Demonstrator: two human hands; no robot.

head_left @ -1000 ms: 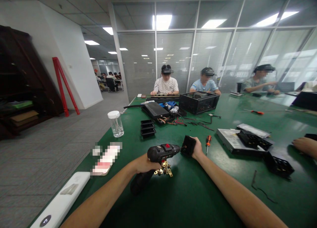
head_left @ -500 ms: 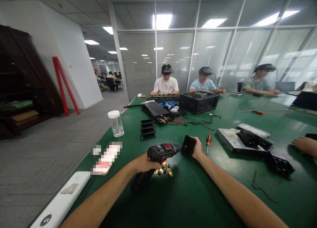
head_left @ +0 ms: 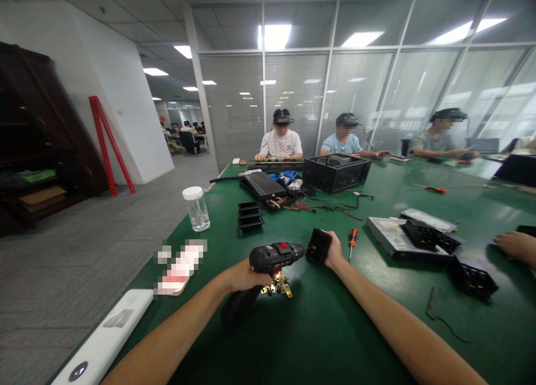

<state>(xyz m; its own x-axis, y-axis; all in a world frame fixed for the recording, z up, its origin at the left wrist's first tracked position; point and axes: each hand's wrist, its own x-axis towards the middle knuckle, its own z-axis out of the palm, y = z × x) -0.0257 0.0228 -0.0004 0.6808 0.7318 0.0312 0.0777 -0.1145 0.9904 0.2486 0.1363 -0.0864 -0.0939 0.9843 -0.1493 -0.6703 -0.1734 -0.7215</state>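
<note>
A black power drill (head_left: 276, 256) with a red button lies level in my left hand (head_left: 245, 276), whose fingers wrap round its handle. The drill's nose points right, at a small black plastic box (head_left: 319, 245). My right hand (head_left: 334, 251) grips that box from its right side and holds it upright. Below the drill body, several brass-coloured metal pieces (head_left: 278, 285) are bunched together. An orange and black screwdriver (head_left: 353, 240) lies on the green table (head_left: 318, 329), just right of my right hand.
Three black trays (head_left: 250, 216), a clear jar (head_left: 196, 209), a phone (head_left: 182, 270) and a white device (head_left: 111, 335) are on the left. A metal drive (head_left: 393, 240) and black brackets (head_left: 471, 278) lie right. Behind are a black case (head_left: 337, 172), cables and people; another person's hand (head_left: 517, 244) is far right.
My hands, the drill and the black box stay almost still. Across the table, a person in light blue has stretched an arm to the right, and the person at far right has moved their hands.
</note>
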